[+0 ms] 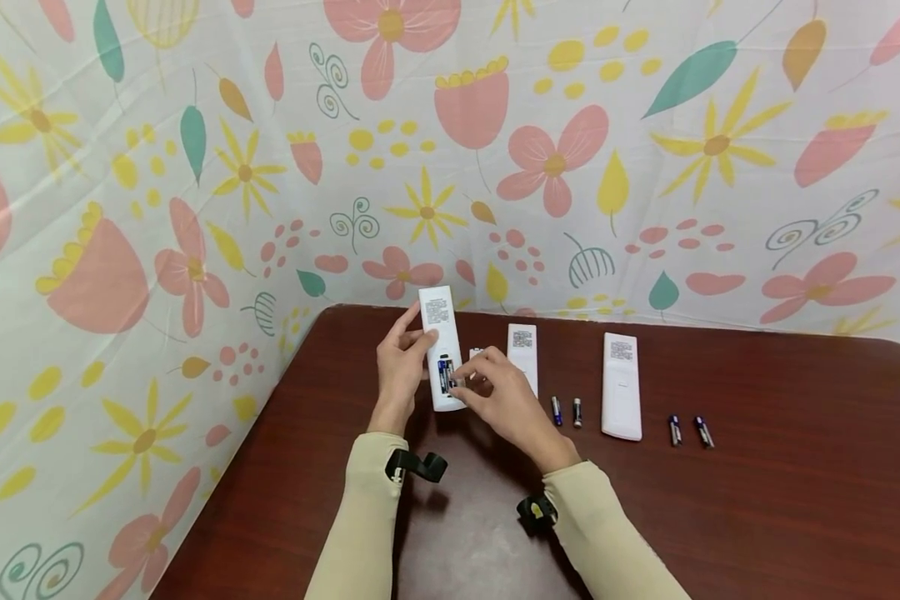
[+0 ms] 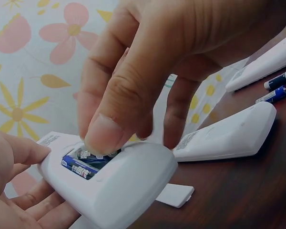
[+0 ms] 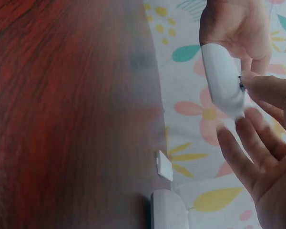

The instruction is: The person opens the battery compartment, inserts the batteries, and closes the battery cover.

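My left hand [image 1: 401,367] grips a white remote control [image 1: 438,315] by its sides, back facing up, raised over the table. Its battery compartment is uncovered, and a blue battery [image 2: 79,167] lies in it. With thumb and fingertips, my right hand [image 1: 506,396] pinches a second battery [image 2: 96,156] at the compartment, beside the first. In the left wrist view the thumb covers part of this second battery. A small white battery cover [image 3: 164,165] lies on the table beyond the right hand.
Two more white remotes lie face down on the brown table [image 1: 795,500]: a nearer remote [image 1: 522,354] partly behind my right hand, and a farther remote [image 1: 621,387]. Loose batteries [image 1: 557,411] sit in pairs to the right of each. A flowered cloth [image 1: 435,200] hangs behind.
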Demonstrator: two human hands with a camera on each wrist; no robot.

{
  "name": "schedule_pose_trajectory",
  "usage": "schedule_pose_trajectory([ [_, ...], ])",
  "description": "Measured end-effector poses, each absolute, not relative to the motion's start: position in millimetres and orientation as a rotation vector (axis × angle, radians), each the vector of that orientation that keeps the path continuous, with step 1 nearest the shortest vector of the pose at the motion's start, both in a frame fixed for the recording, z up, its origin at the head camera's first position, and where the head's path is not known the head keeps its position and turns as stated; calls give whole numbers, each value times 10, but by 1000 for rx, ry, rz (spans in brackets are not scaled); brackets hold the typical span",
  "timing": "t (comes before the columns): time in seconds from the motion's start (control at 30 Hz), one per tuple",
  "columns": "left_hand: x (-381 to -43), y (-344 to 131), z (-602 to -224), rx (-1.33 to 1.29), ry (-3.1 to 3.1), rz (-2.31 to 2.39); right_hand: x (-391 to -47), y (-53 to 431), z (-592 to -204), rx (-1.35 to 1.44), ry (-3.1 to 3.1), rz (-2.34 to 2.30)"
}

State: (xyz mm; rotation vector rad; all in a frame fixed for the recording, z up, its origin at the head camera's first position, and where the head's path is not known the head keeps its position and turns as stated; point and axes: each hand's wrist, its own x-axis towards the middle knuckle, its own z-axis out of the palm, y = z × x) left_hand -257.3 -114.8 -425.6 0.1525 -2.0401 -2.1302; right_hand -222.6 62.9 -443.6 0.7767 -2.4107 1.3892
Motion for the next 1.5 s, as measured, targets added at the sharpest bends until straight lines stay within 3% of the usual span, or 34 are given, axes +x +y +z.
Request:
schedule_pose_trajectory([
  [0.37,-2546,-1172,-4249,119,-2056,-2136,-2229,654,-4452,611,-2444,1850],
  [1.5,-2542,-1135,-4228,65,-2066,-2146,-2223,591,-4458,522,-2443,1750],
])
